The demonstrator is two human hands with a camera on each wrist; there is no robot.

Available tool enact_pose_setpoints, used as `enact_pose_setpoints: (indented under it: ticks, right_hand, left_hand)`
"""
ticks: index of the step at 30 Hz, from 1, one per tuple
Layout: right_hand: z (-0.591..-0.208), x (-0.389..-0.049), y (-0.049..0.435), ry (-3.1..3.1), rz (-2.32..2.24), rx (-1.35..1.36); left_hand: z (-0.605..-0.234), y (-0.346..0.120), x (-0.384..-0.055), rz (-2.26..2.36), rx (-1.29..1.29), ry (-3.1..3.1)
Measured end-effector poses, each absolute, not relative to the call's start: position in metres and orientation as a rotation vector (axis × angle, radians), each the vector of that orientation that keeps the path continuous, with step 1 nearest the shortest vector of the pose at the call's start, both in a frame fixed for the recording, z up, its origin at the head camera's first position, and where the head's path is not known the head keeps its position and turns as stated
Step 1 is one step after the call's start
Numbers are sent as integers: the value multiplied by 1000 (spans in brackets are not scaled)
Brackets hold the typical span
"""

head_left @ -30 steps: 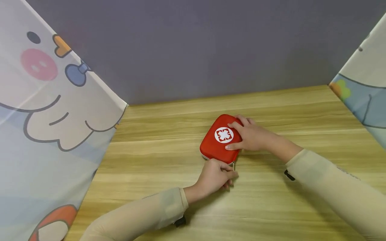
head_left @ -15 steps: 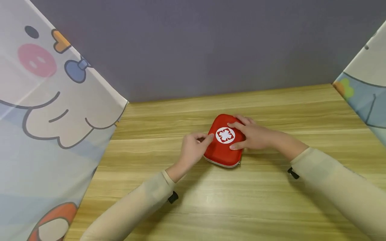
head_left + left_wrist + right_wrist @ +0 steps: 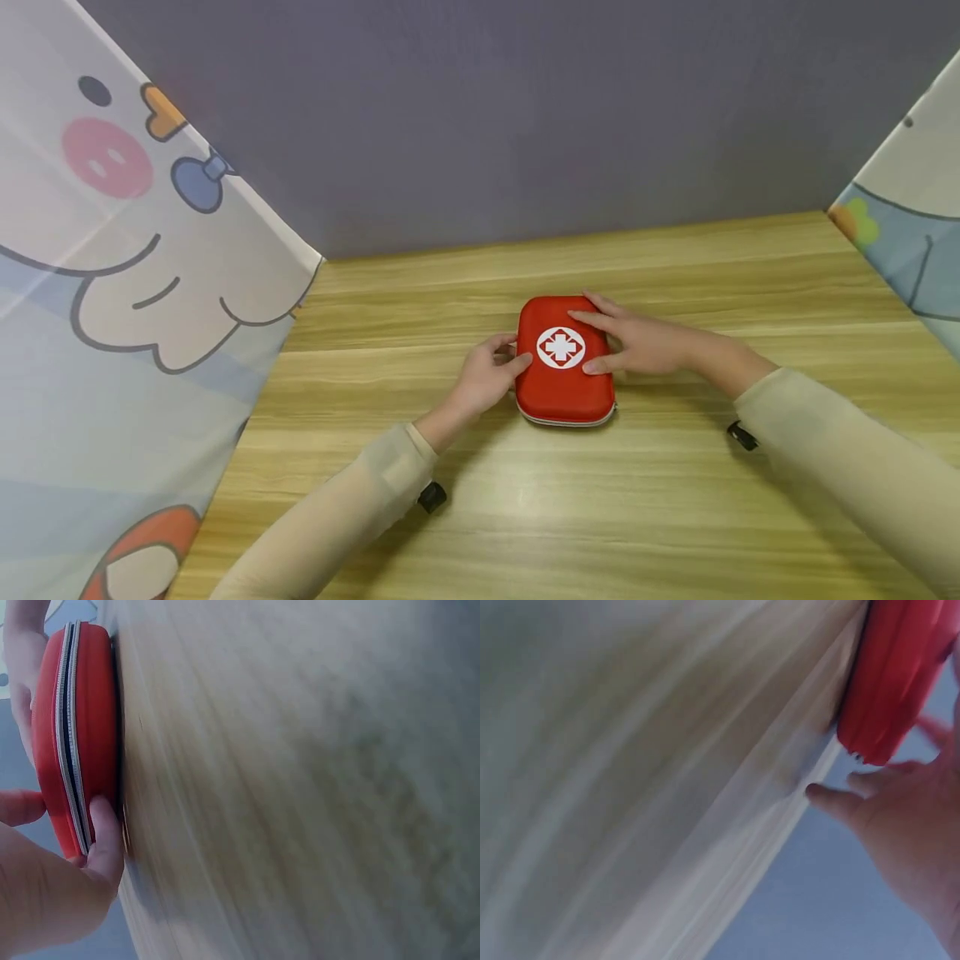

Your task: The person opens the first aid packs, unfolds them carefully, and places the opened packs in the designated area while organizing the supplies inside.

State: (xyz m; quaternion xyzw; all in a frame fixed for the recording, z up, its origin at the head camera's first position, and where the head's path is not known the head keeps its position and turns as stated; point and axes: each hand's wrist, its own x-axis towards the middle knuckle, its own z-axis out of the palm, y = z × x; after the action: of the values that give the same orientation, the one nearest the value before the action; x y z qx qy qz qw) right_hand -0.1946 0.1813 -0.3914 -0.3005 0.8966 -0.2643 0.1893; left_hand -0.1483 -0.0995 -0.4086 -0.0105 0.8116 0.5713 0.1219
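A red first-aid case (image 3: pixel 564 396) with a white cross emblem lies flat on the wooden table, its lid down. My left hand (image 3: pixel 483 377) grips its left side, the thumb over the top edge in the head view. Along the case's side (image 3: pixel 94 712), the left wrist view shows two silver rows of zipper teeth with a dark strip between them. From the right, my right hand (image 3: pixel 648 342) rests with fairly straight, spread fingers on the lid and far corner. Some fingers of the right hand (image 3: pixel 907 817) stand off the case in the right wrist view.
The wood-grain table (image 3: pixel 420 308) extends around the case. Behind it rises a plain grey wall (image 3: pixel 525 125). Cartoon-printed cloth (image 3: pixel 150 250) hangs along the left side, and similar cloth (image 3: pixel 922 242) along the right.
My left hand has left the zipper pull at the case's near right corner and now holds the left side. The case has turned until its edges are nearly straight to me. My right hand stays on it.
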Motion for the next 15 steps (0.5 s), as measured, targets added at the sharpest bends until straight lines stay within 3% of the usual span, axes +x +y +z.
enact_pose_setpoints:
  ticks: [15]
  right_hand:
    - [-389, -166, 178, 2645, -687, -760]
  left_hand:
    - [-406, -98, -146, 1689, -80, 2256]
